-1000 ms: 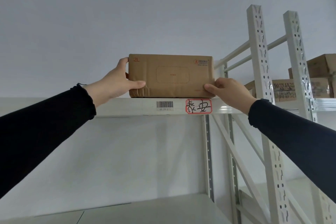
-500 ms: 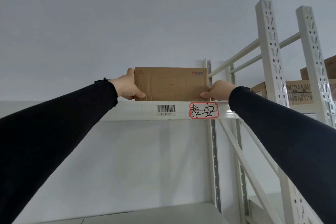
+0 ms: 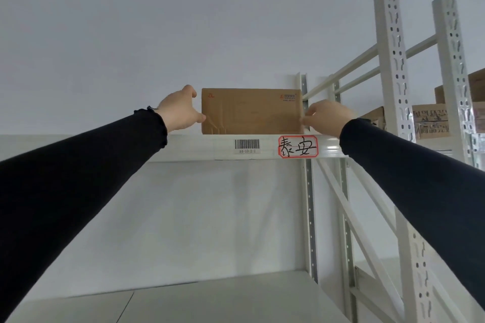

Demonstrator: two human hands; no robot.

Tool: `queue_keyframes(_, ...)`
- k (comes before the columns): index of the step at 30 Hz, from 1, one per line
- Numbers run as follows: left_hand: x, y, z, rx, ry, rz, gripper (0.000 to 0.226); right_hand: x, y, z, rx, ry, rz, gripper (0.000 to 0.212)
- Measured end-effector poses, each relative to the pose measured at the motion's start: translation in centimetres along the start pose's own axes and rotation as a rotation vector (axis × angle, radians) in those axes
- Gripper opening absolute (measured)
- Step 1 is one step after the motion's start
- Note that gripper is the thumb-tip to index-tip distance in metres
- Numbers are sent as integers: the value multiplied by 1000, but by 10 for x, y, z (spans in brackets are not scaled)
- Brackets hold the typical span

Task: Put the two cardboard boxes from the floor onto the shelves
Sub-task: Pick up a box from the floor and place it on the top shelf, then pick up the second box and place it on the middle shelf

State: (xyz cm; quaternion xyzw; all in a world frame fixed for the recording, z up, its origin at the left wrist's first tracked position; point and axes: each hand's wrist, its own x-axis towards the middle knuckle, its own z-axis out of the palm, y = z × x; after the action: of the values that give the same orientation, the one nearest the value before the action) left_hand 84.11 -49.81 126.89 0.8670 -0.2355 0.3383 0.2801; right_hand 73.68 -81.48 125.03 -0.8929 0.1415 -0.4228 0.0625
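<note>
A brown cardboard box (image 3: 251, 111) marked "2L" stands on the top white shelf (image 3: 183, 147), just left of the rack's upright. My left hand (image 3: 179, 110) is at the box's left side with its fingers spread. Only the thumb tip meets the box's edge, and the forefinger is a little apart from it. My right hand (image 3: 326, 119) is at the box's right edge with bent fingertips on that edge. Both arms, in dark sleeves, reach up. No second box from the floor is in view.
The shelf front carries a barcode label (image 3: 246, 145) and a red-bordered handwritten tag (image 3: 298, 147). A lower shelf board (image 3: 210, 296) lies below. White perforated uprights (image 3: 393, 65) and other cardboard boxes (image 3: 430, 120) stand in the bay to the right.
The box has slid further back on the top shelf. My left thumb has come off the box's front face, and my right hand has shifted to the box's right edge.
</note>
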Motion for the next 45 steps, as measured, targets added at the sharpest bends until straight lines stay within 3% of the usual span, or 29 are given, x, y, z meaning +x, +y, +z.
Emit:
queue_keyframes(4, -37, -8, -16, 55, 109, 180, 43, -35, -18, -10, 86, 207, -152, 29)
queue_keyframes(11, -132, -48, -40, 4, 99, 374, 33, -143, -88, -15, 50, 228, -281, 31)
queue_keyframes(17, -237, -127, -52, 20, -102, 429, 37, -267, -151, 18, -6, -25, -234, 36)
queue_keyframes(28, -433, -222, -46, 156, -608, 279, 55, -461, -204, 66, -103, -496, -142, 46)
queue_keyframes(38, -645, -243, -48, 159, -916, 55, 59, -674, -200, 73, -65, -845, -84, 46)
queue_keyframes(42, -727, -243, -49, 168, -1015, 5, 59, -761, -188, 69, -54, -987, 23, 33)
queue_keyframes(45, -787, -242, -48, 155, -1090, -35, 60, -828, -175, 64, -48, -1049, 94, 44)
